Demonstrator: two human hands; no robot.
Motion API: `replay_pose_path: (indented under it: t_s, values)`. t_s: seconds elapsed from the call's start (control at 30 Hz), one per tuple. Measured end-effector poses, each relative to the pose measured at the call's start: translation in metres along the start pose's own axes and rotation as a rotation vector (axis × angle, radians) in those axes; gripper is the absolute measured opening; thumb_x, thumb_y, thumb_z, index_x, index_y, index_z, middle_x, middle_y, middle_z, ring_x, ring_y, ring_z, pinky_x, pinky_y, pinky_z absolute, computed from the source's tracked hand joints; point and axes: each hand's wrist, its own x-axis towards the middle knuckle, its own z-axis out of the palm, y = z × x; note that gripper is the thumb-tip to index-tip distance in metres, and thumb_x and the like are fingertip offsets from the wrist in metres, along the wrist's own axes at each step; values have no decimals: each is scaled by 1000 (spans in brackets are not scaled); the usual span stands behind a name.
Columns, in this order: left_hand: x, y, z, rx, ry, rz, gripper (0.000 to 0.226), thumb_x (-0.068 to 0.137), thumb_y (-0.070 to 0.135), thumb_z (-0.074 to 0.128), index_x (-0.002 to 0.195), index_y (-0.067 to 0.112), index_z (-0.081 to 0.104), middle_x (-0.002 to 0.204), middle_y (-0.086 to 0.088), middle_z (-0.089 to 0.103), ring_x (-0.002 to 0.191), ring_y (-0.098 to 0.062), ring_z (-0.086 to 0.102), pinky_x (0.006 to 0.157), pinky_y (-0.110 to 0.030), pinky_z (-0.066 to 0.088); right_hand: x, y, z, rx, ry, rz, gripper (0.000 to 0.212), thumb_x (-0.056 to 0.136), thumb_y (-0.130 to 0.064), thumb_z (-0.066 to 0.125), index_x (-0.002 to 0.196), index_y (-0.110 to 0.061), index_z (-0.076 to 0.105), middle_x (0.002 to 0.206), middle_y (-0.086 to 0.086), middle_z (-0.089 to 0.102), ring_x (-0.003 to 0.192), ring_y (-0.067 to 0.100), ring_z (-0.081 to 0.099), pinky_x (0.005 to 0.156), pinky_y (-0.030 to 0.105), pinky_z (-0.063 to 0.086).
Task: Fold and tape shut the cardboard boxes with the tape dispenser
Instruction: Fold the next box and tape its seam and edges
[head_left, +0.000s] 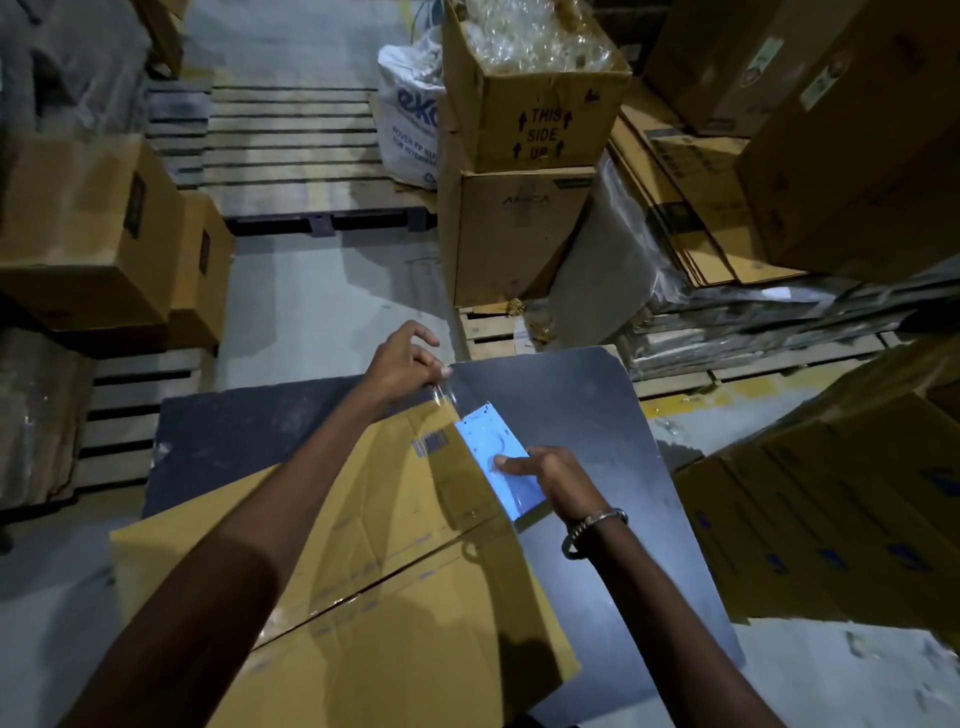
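A brown cardboard box (374, 561) with its flaps folded shut lies on a dark table (597, 415); a seam runs diagonally across its top. My right hand (545, 480) grips a light blue tape dispenser (496, 457) at the box's far right edge. Clear tape (451, 397) stretches from the dispenser's far end up to my left hand (402, 364), which pinches the tape's free end just past the box's far corner. A barcode label (430, 446) sits near that corner.
Stacked cardboard boxes (524, 156) stand behind the table, one marked "THIS SIDE UP" holding clear plastic. More boxes (93, 234) sit at the left and at the right (831, 519). Wooden pallets (291, 135) and a white sack (410, 130) lie on the floor beyond.
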Motion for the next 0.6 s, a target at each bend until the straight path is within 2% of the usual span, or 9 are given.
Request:
replay_pose_path:
  t_s: [0.1, 0.2, 0.3, 0.4, 0.43, 0.53, 0.6]
  values:
    - [11, -4, 0, -2, 26, -19, 47, 81, 6, 90, 112, 20, 57, 82, -9, 79, 80, -23, 77, 75, -37, 63, 11, -15, 7, 17, 23, 88, 54, 62, -27, 92, 103, 6, 78, 105, 26, 76, 88, 35, 70, 92, 49, 56]
    - [17, -20, 2, -4, 45, -51, 50, 80, 8, 91, 117, 18, 59, 80, -5, 79, 80, -21, 78, 80, -38, 64, 26, -23, 15, -53, 24, 133, 75, 46, -40, 88, 105, 5, 77, 106, 24, 76, 87, 34, 69, 88, 47, 56]
    - [22, -38, 8, -8, 53, -89, 52, 79, 10, 92, 120, 18, 61, 84, -5, 80, 85, -21, 78, 84, -39, 64, 32, -22, 22, -19, 49, 190, 68, 51, -32, 89, 106, 6, 76, 101, 22, 77, 82, 32, 70, 81, 44, 56]
    - [27, -49, 14, 45, 25, -159, 54, 73, 16, 97, 119, 19, 68, 89, -5, 81, 94, -23, 77, 90, -39, 62, 33, -22, 27, -11, 84, 216, 38, 74, -18, 85, 103, 4, 75, 86, 14, 76, 70, 28, 68, 67, 35, 54]
    - [29, -52, 16, 88, 9, -182, 55, 71, 21, 98, 119, 20, 72, 96, -4, 81, 101, -23, 75, 94, -38, 60, 34, -21, 29, -4, 93, 216, 33, 76, -18, 84, 101, 1, 75, 84, 13, 76, 69, 27, 67, 65, 34, 53]
    - [33, -58, 19, 280, -12, -241, 69, 65, 52, 97, 126, 27, 77, 125, 2, 75, 123, -19, 65, 110, -36, 50, 39, -18, 36, -26, 130, 201, 49, 59, -30, 84, 97, -1, 76, 94, 13, 78, 83, 34, 72, 77, 42, 55]
    - [29, -60, 19, 355, 29, -237, 75, 56, 69, 90, 121, 33, 78, 118, 8, 76, 119, -18, 66, 105, -39, 54, 43, -17, 40, -59, 140, 172, 51, 53, -36, 81, 93, -4, 76, 104, 15, 77, 98, 38, 72, 89, 47, 55]
